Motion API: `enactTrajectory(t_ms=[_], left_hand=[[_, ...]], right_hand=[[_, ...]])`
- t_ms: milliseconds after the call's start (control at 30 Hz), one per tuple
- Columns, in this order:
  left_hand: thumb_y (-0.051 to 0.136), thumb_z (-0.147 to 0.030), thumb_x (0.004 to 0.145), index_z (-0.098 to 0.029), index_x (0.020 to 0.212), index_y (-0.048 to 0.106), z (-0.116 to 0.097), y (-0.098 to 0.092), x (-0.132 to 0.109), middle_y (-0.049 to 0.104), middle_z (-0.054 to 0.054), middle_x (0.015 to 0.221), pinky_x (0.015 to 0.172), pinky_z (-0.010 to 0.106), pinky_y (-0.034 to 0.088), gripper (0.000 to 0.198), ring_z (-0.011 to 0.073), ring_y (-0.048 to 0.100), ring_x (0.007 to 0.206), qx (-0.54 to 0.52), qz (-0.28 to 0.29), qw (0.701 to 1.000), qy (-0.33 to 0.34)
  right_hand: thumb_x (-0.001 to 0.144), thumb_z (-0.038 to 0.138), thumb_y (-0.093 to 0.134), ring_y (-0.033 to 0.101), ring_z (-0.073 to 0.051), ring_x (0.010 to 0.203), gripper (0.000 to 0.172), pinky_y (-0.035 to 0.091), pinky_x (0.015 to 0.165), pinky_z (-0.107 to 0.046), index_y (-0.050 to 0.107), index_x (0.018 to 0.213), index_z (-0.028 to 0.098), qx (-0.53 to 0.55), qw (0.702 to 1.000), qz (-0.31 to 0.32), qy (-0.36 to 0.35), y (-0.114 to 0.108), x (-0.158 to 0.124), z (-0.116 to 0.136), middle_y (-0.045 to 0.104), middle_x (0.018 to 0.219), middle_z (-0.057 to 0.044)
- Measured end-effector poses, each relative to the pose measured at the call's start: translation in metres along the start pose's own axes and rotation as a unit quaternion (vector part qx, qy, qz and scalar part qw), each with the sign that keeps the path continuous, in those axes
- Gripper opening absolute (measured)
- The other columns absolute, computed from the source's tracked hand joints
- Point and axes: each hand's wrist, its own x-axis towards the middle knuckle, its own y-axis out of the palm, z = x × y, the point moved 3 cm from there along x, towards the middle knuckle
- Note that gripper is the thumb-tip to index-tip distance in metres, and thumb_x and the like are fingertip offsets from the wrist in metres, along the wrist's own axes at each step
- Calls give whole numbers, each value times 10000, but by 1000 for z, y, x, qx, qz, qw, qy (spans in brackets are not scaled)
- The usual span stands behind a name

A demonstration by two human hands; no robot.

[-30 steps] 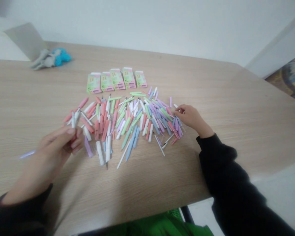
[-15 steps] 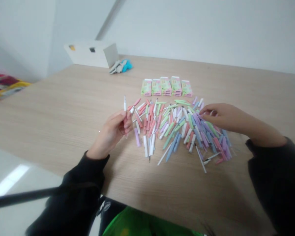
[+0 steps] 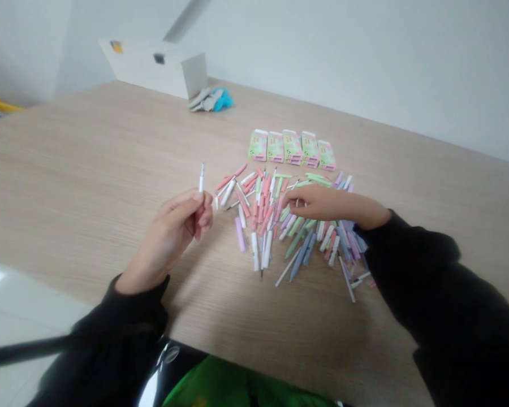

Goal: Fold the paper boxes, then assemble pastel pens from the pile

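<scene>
Hands well apart over the work: right hand has shifted from the purple pieces on the right of the spread to the pink and green ones nearer mid-spread, fingers curled; whether it grips anything, cannot tell. Left hand still pinches its piece, so the gap between the two has narrowed; my reading is that parts are being brought together, no join made yet. Wood-grain table beneath everything. White box at far left. Loose spread of pen parts, mixed pastel colours, directly under the right hand and to the right of the left. Green-and-pink cartons in a row just beyond it. Grey-and-blue bundle beside the box. Smallest: slim white piece, upright, tip up, in the left finger pinch, raised clear of the spread.
</scene>
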Motion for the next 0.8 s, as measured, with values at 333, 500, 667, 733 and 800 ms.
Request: enactTrajectory(t_ms=[333, 500, 667, 733, 800], left_hand=[[574, -340, 935, -172, 678, 553, 3, -2, 1, 459, -10, 578, 397, 177, 333, 309, 90, 424, 495, 37, -26, 999, -1], [574, -361, 941, -179, 687, 568, 2, -3, -2, 461, -10, 572, 389, 194, 298, 313, 95, 394, 488, 51, -39, 998, 6], [562, -361, 945, -180, 671, 559, 4, 0, -1, 464, -10, 555, 394, 202, 289, 328, 94, 372, 470, 70, -25, 997, -5], [555, -351, 949, -181, 673, 558, 5, 1, -1, 470, -9, 557, 398, 197, 291, 325, 94, 374, 472, 73, -23, 997, -11], [552, -347, 951, -179, 669, 561, 5, 1, -1, 474, -6, 560, 398, 194, 291, 328, 94, 377, 475, 77, -24, 997, -12]], right_hand=[[801, -3, 468, 595, -245, 1007, 393, 431, 885, -326, 659, 1126, 111, -65, 991, -115, 7, 17, 72, -18, 620, 1169, -161], [818, -6, 459, 610, -252, 1005, 337, 445, 939, -335, 707, 1026, 88, -75, 992, -97, 10, 28, 67, -30, 627, 1114, -173], [812, -11, 444, 602, -258, 1152, 432, 429, 1028, -341, 695, 1147, 99, -48, 988, -141, 44, 22, 55, -45, 660, 1214, -171], [814, -1, 446, 611, -272, 1163, 440, 433, 1028, -363, 690, 1170, 86, -26, 981, -172, 80, 14, 55, -56, 677, 1242, -187], [809, 16, 459, 647, -294, 1083, 385, 462, 972, -392, 716, 1092, 64, -10, 976, -185, 115, 5, 58, -68, 715, 1172, -212]])
